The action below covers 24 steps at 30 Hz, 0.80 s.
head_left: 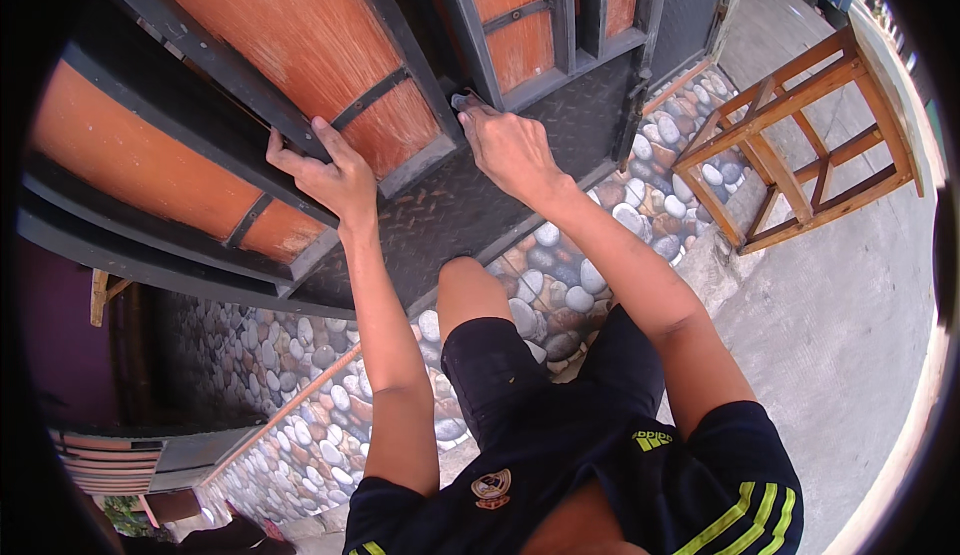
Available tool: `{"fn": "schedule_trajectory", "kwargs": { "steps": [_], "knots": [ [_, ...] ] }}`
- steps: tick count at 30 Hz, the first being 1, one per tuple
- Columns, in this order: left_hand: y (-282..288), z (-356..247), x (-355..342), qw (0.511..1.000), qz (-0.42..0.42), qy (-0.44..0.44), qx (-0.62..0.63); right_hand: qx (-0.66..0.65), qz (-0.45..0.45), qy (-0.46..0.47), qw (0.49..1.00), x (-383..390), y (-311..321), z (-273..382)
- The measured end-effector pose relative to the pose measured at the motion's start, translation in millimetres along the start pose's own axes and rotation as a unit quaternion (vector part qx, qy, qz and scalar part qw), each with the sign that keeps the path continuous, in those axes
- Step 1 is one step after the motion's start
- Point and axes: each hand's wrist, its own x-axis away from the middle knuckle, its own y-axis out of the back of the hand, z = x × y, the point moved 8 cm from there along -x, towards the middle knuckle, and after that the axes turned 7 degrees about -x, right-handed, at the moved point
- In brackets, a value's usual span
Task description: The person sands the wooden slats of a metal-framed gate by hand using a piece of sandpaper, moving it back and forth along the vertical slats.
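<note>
A gate of orange panels (520, 40) set in dark metal framing stands in front of me. My left hand (338, 177) has its finger and thumb either side of a dark metal gate bar (232, 67), near its lower end. To its right, my right hand (508, 150) is closed on a small dark grey piece (462, 101). Too little of that piece shows to tell its kind. It is against the dark frame, at the gap beside the orange panel. Below both hands runs a black textured metal plate (425, 217).
A wooden stool frame (790, 170) lies tipped over on the concrete floor (810, 345) at the right. Pebble-patterned flooring (300, 355) runs along the gate's foot. My knee (470, 280) is close to the metal plate. A dark doorway opening (120, 345) is at the left.
</note>
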Motion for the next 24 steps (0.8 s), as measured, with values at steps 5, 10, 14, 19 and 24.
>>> {"fn": "schedule_trajectory", "kwargs": {
  "steps": [5, 10, 14, 19, 24],
  "knots": [
    [6, 1, 1, 0.998, -0.008, -0.035, -0.058, -0.051, -0.141, 0.103, 0.983, 41, 20, 15],
    [-1, 3, 4, 1.000, 0.006, 0.007, 0.002, -0.008, -0.049, -0.003, 0.999, 5, 4, 6],
    [0, 6, 2, 1.000, 0.011, -0.002, -0.010, -0.030, -0.092, 0.029, 0.995, 23, 16, 7],
    [6, 3, 2, 0.998, -0.018, -0.041, -0.039, -0.074, -0.168, 0.089, 0.979, 45, 25, 17],
    [-2, 2, 1, 1.000, 0.009, -0.001, -0.010, -0.032, -0.036, -0.007, 0.999, 0, 3, 1]
  ]
}}
